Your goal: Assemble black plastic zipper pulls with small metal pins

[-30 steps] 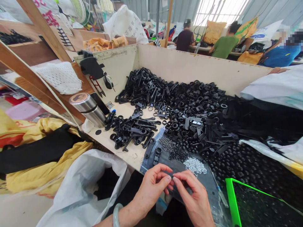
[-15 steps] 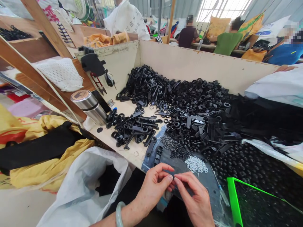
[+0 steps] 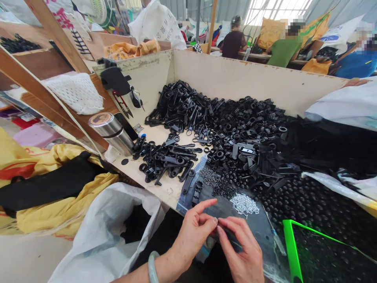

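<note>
My left hand (image 3: 194,232), with a pale bangle (image 3: 152,267) at its wrist, is closed in a pinch of thumb and fingers. My right hand (image 3: 243,245) pinches too, its fingertips meeting those of the left. Whatever lies between the fingertips is too small to make out. Just beyond the hands, on a dark mat (image 3: 225,204), is a heap of small silver pins or screws (image 3: 245,205). Tiny dark parts (image 3: 215,182) are spread behind it. A toothed black part (image 3: 198,192) and a long black lever-like piece (image 3: 189,181) lie left of them.
Black lever-like parts (image 3: 167,159) and black rings (image 3: 247,118) are piled across the walled bench. On the right are round black pieces (image 3: 294,196) and a green-edged frame (image 3: 290,247). A steel flask (image 3: 114,135) stands left, above an open white sack (image 3: 97,236). People sit beyond.
Both hands stay together at nearly the same spot. The left index finger has lifted and straightened a little, and the right fingers have shifted slightly around the pinch.
</note>
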`<state>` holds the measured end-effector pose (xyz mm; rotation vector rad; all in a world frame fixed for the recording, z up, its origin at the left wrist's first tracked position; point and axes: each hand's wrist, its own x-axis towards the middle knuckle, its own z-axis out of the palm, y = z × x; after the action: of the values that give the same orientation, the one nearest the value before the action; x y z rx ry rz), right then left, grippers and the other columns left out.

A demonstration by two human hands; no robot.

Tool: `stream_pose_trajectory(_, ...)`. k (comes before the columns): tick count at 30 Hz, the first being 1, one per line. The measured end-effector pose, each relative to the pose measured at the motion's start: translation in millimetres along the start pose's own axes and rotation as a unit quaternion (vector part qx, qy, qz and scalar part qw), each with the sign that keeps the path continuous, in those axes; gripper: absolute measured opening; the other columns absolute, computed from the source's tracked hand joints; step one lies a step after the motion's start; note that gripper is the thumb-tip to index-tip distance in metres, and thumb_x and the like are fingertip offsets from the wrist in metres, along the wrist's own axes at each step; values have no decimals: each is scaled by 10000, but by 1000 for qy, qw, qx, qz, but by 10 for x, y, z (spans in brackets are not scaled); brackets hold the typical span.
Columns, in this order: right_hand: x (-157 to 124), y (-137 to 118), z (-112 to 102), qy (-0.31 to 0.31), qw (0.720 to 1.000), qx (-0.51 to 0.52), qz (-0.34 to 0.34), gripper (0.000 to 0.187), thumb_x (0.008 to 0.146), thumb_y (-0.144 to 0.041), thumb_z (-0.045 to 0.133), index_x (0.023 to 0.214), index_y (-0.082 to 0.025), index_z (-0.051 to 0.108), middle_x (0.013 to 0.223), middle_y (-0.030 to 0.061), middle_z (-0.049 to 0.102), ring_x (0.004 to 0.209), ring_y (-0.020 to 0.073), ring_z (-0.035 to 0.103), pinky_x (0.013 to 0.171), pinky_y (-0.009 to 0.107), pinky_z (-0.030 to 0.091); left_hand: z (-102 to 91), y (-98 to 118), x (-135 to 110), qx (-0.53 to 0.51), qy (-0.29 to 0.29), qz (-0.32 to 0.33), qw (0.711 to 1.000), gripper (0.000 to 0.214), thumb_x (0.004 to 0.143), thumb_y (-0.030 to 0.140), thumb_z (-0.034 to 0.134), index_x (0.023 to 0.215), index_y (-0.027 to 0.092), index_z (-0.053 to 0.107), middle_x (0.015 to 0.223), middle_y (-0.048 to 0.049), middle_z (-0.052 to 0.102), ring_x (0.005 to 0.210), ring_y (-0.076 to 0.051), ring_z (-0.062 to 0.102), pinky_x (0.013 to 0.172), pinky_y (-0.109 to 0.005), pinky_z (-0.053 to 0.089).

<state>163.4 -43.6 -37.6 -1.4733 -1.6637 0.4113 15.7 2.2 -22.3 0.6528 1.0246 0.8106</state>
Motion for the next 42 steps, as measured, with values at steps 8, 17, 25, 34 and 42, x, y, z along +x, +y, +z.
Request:
stream_pose_trajectory(8,0,-2,9,19,998,-42,-52,137,972,-258,623,1075,-217,704,1014,58,667,924,161,683,827,245,551,23,-3,-22,-34,6,-6,999,624,768,184,713,1381,150,602,721,2,709,659,-117,614,738,-258,514)
stream_pose_trajectory(17,13,41,75,29,992,-87,-89,114,950,-249,630,1040,-207,685,970,61,671,884,174,674,790,274,547,-20,-43,-14,0,-3,5,1000,574,791,169,678,1362,168,622,661,37,650,624,-87,547,699,-211,457)
stream_pose_trajectory(25,122,211,93,-18,991,-62,-122,119,924,-261,646,1034,-222,671,952,46,680,875,172,689,770,258,556,-253,-62,-115,112,8,64,992,358,878,365,657,1163,151,693,685,-9,675,635,-140,601,659,-257,486)
stream_pose_trajectory(34,318,214,150,-21,990,-29,-134,83,919,-248,628,983,-224,675,907,36,682,838,168,688,747,252,556,-491,287,188,491,138,111,853,293,871,388,634,1089,197,671,705,2,647,668,-202,599,642,-299,395)
stream_pose_trajectory(42,327,172,85,-26,996,6,-86,79,915,-235,631,962,-227,694,892,35,696,810,165,698,718,241,579,-382,411,278,428,81,120,892,105,766,237,611,708,208,529,706,18,576,703,-163,533,649,-283,340)
